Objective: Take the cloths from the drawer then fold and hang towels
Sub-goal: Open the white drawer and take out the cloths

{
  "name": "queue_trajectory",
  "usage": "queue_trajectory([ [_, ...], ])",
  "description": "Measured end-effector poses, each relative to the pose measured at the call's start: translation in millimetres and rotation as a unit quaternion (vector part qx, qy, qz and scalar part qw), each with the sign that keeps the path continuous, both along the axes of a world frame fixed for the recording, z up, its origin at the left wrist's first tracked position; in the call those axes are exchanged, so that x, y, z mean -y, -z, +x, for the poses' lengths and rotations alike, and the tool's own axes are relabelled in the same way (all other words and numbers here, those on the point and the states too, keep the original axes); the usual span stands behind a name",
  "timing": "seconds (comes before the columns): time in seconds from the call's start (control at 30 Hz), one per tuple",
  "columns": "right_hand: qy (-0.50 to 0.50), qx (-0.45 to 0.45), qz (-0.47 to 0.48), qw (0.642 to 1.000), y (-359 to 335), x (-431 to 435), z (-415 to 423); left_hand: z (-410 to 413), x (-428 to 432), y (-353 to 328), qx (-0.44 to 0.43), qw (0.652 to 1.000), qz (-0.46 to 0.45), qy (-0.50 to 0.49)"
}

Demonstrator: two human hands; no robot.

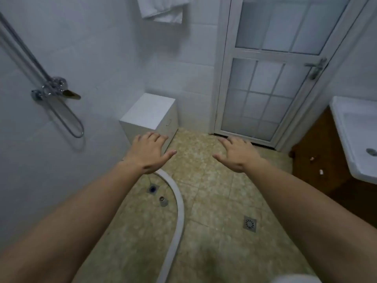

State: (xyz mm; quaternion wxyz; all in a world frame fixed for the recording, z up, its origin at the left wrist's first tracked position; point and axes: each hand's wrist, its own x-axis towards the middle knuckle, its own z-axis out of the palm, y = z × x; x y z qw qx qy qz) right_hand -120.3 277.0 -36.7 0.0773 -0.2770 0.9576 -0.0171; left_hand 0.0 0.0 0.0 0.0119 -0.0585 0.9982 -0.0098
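Observation:
A small white drawer cabinet (150, 112) stands in the far corner against the tiled wall, its drawers closed. A white towel (163, 8) hangs folded high on the wall above it, cut off by the top edge. My left hand (149, 151) is stretched out palm down in front of the cabinet's lower front, fingers spread and holding nothing. My right hand (234, 153) reaches forward over the floor to the right, also spread and empty. No cloths are visible outside the drawers.
A shower mixer and hose (55, 90) hang on the left wall. A white hose (179, 211) curves across the tiled floor past two drains (250, 223). The glazed door (269, 78) is shut. A white sink (359, 135) on a wooden cabinet stands at right.

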Motion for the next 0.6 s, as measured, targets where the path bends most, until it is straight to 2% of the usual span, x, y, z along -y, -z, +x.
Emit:
queue_trajectory([
  [0.27,-0.004,0.006,0.02,1.0,-0.5,14.6,-53.7,-38.4,14.9,11.4,0.015,1.0,-0.015,-0.005],
  [0.5,-0.043,0.01,0.017,0.999,2.1,22.6,-153.9,-112.5,17.3,8.0,0.028,0.998,-0.042,-0.03],
  [0.6,-0.064,0.011,0.013,0.998,1.7,26.8,-213.3,-157.4,12.7,13.4,0.026,0.997,-0.039,-0.069],
])
